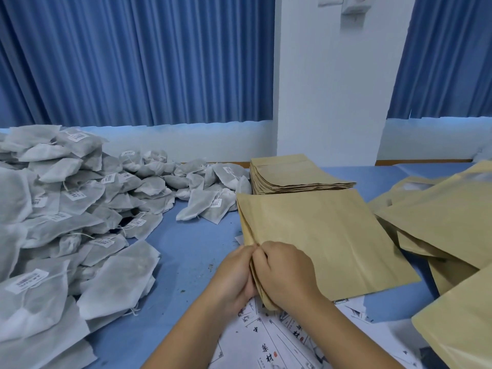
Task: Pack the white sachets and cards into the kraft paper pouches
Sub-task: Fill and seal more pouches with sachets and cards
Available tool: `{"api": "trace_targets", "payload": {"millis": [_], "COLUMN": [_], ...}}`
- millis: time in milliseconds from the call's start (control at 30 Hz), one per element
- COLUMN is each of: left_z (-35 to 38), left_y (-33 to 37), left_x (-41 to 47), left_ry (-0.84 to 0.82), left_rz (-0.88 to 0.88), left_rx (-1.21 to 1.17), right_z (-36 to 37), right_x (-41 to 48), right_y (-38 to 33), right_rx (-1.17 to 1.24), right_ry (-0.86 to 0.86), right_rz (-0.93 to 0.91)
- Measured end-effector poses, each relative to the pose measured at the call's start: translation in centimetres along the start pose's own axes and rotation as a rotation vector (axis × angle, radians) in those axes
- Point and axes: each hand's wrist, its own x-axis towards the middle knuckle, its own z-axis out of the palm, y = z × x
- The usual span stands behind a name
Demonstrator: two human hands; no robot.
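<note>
**Two-Hand Grip on One Pouch Edge**

We count two hands on one kraft pouch (332, 241). The left hand (234, 272) and the right hand (285, 270) meet at its left edge, each grip pinching that edge with curled fingers. The pouch extends rightward over the bench (191, 251), its near corner above the printed cards (279, 339), which overlap too much to count. One stack of flat pouches (292, 174) sits just behind its far edge. The white sachets (66, 209) form one heap at left, too many to count. At right, at least four loose pouches (452, 209) overlap. One bare strip of bench separates the heap from the held pouch.
</note>
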Motion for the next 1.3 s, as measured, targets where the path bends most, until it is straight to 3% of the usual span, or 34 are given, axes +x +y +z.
{"api": "trace_targets", "payload": {"millis": [300,433,600,733,900,1000,1133,1200,1267,1300], "left_z": [-0.1,0.4,0.1,-0.6,-3.5,-4.8,-6.1,-7.6,-8.9,-9.3], "left_y": [-0.2,-0.5,0.2,-0.1,1.5,2.3,3.0,3.6,4.4,4.9], "left_x": [0.1,0.4,-0.2,0.1,1.2,1.4,1.6,1.3,0.6,0.3], "left_ry": [-0.041,0.116,0.156,0.193,0.326,0.336,0.504,0.751,0.914,0.925], "left_rz": [0.062,0.048,0.132,0.131,0.065,0.128,0.253,0.256,0.129,0.007], "left_rx": [0.047,-0.001,0.43,0.577,0.599,0.661,0.983,1.412,1.731,1.769], "right_z": [0.4,-0.1,0.1,-0.3,-1.7,-1.2,1.4,2.7,3.6,4.0], "right_x": [-0.4,0.4,-0.1,-0.2,0.4,1.4,2.1,2.4,2.7,2.9], "right_y": [-0.1,-0.2,-0.2,-0.5,0.1,0.3,-1.2,-2.1,-2.8,-3.1], "right_rx": [0.134,0.503,0.336,0.237,0.263,0.262,0.182,0.161,0.145,0.13], "right_ry": [0.124,0.34,0.215,0.208,0.369,0.287,0.115,0.07,0.043,0.03], "right_rz": [0.074,0.153,0.095,0.052,0.045,0.065,0.022,-0.019,-0.037,-0.044]}}
